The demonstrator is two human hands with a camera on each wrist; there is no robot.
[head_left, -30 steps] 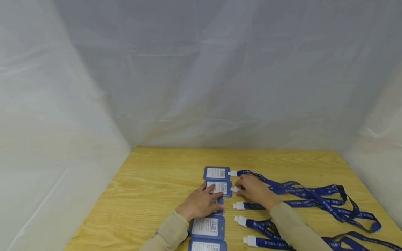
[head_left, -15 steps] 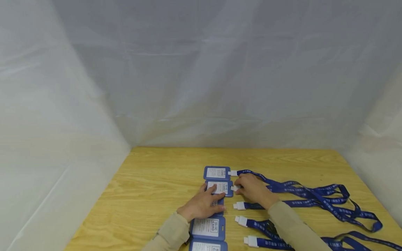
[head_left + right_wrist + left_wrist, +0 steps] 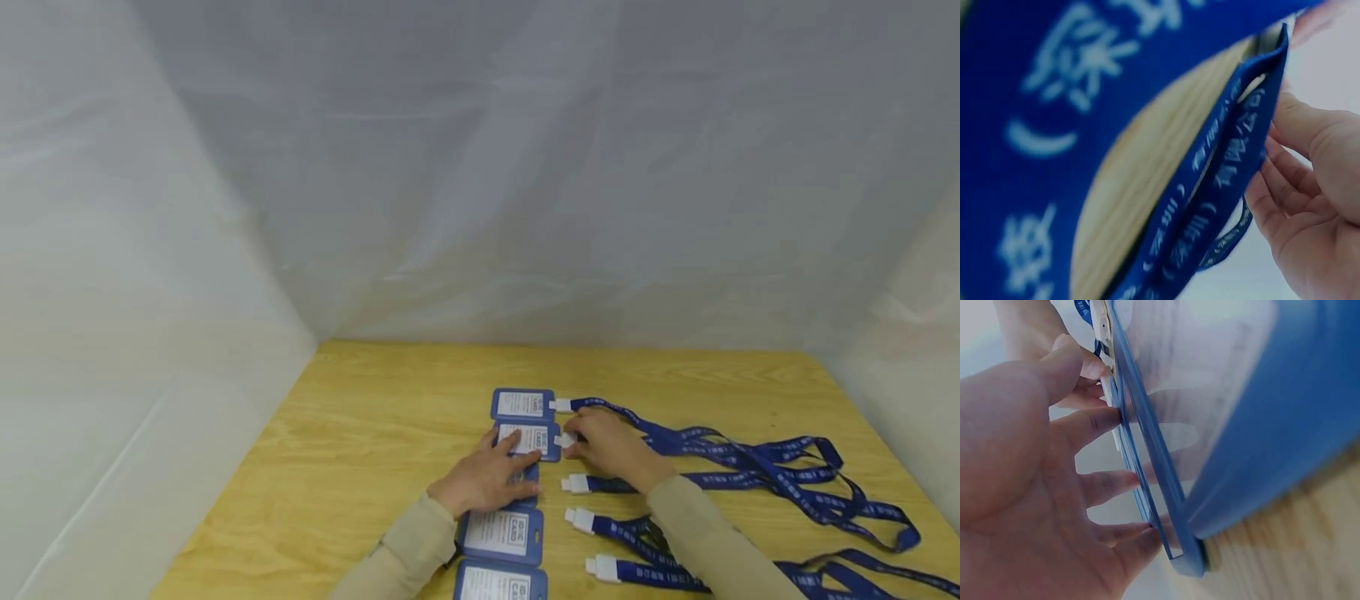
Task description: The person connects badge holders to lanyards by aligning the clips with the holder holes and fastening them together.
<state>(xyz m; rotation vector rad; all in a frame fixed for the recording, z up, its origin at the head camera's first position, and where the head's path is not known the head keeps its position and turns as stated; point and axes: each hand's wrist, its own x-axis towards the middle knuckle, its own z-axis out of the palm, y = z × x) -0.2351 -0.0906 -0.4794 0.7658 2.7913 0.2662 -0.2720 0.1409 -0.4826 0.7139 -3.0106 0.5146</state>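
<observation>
Spread fingers of my left hand (image 3: 483,479) rest on the second blue badge holder (image 3: 536,433) of a column, with the thumb lying across the third holder (image 3: 528,477). In the left wrist view, straight fingertips touch a holder's edge. My right hand (image 3: 609,446) pinches the white clip (image 3: 565,440) of a blue lanyard right at the second holder's slotted end. Printed lanyard straps (image 3: 1179,219) run beside the right palm in the right wrist view; the pinching fingertips are hidden there behind the straps. At the top, another holder (image 3: 522,404) has a white clip (image 3: 561,406) at its slot.
Two more badge holders (image 3: 501,533) lie nearer the front, partly beside the left sleeve. Right of the column, several lanyards with white clips (image 3: 581,520) point leftward, their straps (image 3: 787,479) looping and crossing on the wooden table (image 3: 360,417). Pale sheeting (image 3: 525,208) surrounds the table.
The head view has shifted slightly, so everything sits a little higher and further right. Both hands keep nearly the same places, the right still pinching the clip by the second holder.
</observation>
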